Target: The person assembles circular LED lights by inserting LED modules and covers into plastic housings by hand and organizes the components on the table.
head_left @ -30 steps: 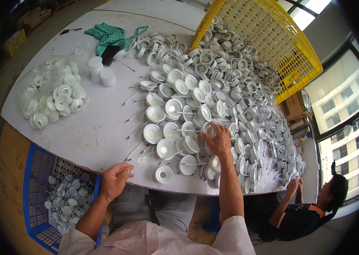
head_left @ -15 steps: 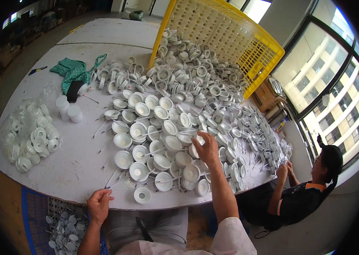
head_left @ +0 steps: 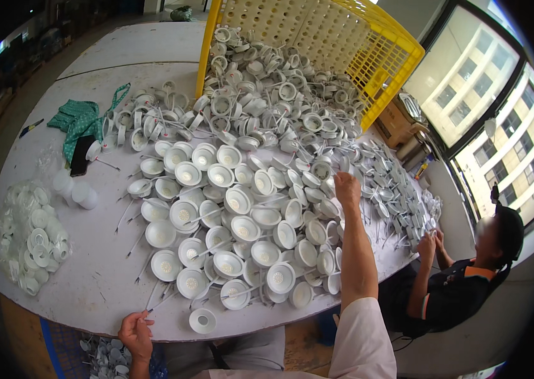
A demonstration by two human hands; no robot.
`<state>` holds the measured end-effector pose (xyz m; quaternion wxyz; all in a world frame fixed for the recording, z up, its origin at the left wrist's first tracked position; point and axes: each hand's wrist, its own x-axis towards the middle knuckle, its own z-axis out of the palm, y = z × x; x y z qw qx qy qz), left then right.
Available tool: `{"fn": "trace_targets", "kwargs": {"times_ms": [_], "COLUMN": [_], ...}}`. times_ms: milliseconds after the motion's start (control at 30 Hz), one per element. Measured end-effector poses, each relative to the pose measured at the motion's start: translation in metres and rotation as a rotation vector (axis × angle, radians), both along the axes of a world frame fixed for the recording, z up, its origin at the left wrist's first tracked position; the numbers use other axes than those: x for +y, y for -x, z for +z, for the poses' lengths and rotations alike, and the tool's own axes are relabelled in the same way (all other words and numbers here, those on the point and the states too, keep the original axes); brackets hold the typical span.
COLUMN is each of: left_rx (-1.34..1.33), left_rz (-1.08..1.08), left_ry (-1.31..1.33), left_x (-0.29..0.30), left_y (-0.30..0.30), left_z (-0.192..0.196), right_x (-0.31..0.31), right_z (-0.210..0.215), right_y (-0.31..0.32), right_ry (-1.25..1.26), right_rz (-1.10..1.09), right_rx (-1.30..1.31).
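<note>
Right hand point(head_left: 346, 187) reaching into lamp pile point(head_left: 248, 208) beside crate point(head_left: 355, 50), fingers curled (grip unclear); left hand point(head_left: 135, 333) idle at table point(head_left: 90, 297) edge, farther.

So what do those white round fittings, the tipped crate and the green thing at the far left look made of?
White round fittings: probably moulded plastic or painted metal, smooth and slightly glossy with even colour; I can't tell which. Thin wire leads trail from several.
Yellow crate: rigid plastic, judging by its uniform colour and perforated grid walls.
Green cloth: soft fabric, crumpled with a loose strap.
</note>
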<state>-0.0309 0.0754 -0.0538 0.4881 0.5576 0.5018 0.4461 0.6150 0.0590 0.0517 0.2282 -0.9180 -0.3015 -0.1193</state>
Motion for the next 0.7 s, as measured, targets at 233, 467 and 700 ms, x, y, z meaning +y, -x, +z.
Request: {"fn": "trace_targets", "kwargs": {"times_ms": [233,467,700], "left_rx": [0.095,0.137,0.144], "left_rz": [-0.010,0.101,0.115], "left_ry": [-0.014,0.017,0.023], "left_x": [-0.009,-0.014,-0.014], "left_y": [0.010,0.019,0.012], "left_z": [-0.010,-0.026,-0.019], "right_x": [0.036,0.064,0.066], "right_z": [-0.018,-0.026,0.002], "right_y": [-0.052,-0.077,-0.075], "right_ry": [0.106,0.234,0.163], "right_rz": [0.017,0.024,-0.048], "right_rx": [0.003,-0.018,-0.175]}}
